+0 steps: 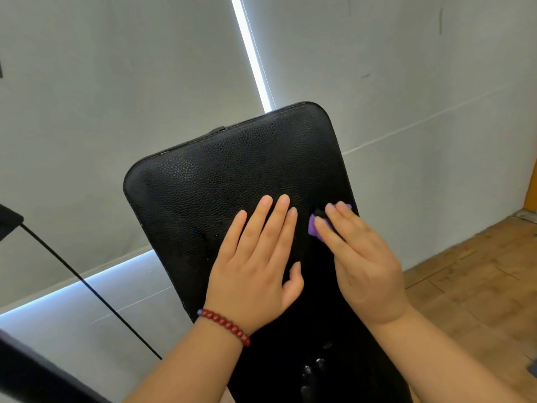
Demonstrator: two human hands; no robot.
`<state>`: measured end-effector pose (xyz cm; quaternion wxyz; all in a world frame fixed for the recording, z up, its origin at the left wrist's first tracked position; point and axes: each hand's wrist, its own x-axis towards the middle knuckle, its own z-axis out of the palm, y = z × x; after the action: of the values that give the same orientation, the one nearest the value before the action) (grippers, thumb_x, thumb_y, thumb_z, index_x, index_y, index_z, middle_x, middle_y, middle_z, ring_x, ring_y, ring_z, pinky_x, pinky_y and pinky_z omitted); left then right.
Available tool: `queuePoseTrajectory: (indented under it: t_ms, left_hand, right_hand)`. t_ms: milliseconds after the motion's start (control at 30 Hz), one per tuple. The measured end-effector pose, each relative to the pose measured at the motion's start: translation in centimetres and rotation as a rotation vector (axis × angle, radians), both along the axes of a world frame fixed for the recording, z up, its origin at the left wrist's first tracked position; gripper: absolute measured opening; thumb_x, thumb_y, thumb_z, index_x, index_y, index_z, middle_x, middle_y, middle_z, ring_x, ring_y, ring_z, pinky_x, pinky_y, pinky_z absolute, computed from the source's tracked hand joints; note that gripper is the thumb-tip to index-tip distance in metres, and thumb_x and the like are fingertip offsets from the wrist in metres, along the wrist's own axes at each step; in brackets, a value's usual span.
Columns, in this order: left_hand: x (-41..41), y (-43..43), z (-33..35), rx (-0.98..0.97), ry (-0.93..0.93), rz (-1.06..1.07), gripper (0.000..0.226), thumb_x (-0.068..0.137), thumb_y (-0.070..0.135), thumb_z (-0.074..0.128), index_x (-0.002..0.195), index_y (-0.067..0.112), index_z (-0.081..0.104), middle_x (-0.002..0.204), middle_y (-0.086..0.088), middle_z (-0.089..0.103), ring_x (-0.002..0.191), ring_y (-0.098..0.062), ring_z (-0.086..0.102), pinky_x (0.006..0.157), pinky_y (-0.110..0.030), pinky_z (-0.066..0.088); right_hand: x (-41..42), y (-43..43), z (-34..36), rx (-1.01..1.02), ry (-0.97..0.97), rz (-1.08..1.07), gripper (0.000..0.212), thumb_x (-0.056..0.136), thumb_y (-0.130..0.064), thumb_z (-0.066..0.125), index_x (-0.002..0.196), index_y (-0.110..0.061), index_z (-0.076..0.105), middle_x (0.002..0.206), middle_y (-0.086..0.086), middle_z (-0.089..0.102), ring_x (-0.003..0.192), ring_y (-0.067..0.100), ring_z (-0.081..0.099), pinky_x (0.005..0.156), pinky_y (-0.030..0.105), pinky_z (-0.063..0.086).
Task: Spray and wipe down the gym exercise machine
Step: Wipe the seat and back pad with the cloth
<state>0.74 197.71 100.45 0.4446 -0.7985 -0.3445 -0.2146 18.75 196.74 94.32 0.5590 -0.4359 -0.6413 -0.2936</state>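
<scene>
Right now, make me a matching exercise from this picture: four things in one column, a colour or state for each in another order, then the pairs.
1. left hand
2. right hand
3. cloth
4. bracelet

A. dark red beads
B. purple, mostly hidden under fingers
C. lies flat on the black pad, holding nothing
D. presses the cloth against the pad

Pairs: 1-C, 2-D, 3-B, 4-A

One left hand [255,269], one right hand [363,266], one black pad [218,175], one purple cloth [313,228], one bead bracelet [223,325].
</scene>
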Motion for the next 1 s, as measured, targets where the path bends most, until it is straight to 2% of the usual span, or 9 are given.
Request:
queuePoseTrajectory:
  t_ms: [200,300,400,633,833,1000]
  left_hand:
    - [0.0,-0.2,0.2,-0.003,-0.023,-0.014,0.072,0.084,0.041,0.054,0.147,0.008,0.041,0.156,-0.009,0.032,0.146,-0.024,0.027,0.12,-0.044,0.02]
    - [-0.3,-0.4,0.4,-0.001,-0.04,-0.023,0.073,0.083,0.04,0.056,0.146,0.006,0.041,0.156,-0.009,0.033,0.145,-0.024,0.027,0.12,-0.043,0.019]
    - [-1.1,-0.7,0.8,0.002,-0.078,0.01,0.072,0.085,0.039,0.054,0.148,0.007,0.039,0.156,-0.008,0.033,0.146,-0.025,0.026,0.12,-0.044,0.017]
    - [-3.1,-0.2,1.3,0.063,-0.069,0.037,0.064,0.09,0.039,0.05,0.147,0.01,0.042,0.155,-0.008,0.033,0.145,-0.026,0.028,0.119,-0.047,0.019]
    - [-3.1,0.1,0.8,0.082,-0.103,0.001,0.062,0.09,0.037,0.049,0.145,0.009,0.044,0.155,-0.008,0.034,0.145,-0.024,0.028,0.119,-0.046,0.021]
    - [-3.1,0.0,0.8,0.089,-0.122,-0.002,0.063,0.09,0.036,0.049,0.145,0.008,0.044,0.154,-0.008,0.035,0.144,-0.024,0.029,0.119,-0.046,0.022]
  right_hand:
    - [-0.7,2.9,6.1,0.116,-0.012,-0.011,0.035,0.099,-0.002,0.04,0.122,0.0,0.065,0.131,0.018,0.06,0.125,0.032,0.055,0.107,0.038,0.043]
    - [-0.7,2.2,4.2,0.079,-0.035,-0.002,0.034,0.1,-0.004,0.04,0.125,0.0,0.063,0.133,0.018,0.058,0.127,0.032,0.054,0.108,0.041,0.043]
    - [-0.6,0.2,1.1,0.03,-0.074,0.021,0.033,0.096,-0.001,0.049,0.127,-0.003,0.06,0.135,0.016,0.057,0.128,0.031,0.053,0.105,0.043,0.045]
    - [-2.3,3.2,7.4,0.15,-0.035,0.026,0.03,0.096,0.005,0.049,0.119,-0.001,0.068,0.128,0.017,0.062,0.122,0.032,0.058,0.104,0.039,0.046]
    - [-1.5,0.5,1.3,0.03,-0.181,0.054,0.037,0.093,0.001,0.057,0.129,-0.005,0.06,0.137,0.013,0.055,0.131,0.027,0.051,0.108,0.04,0.043]
    - [-2.6,2.7,6.9,0.136,-0.151,0.078,0.033,0.093,0.003,0.053,0.124,-0.003,0.064,0.132,0.015,0.059,0.125,0.03,0.056,0.107,0.038,0.044]
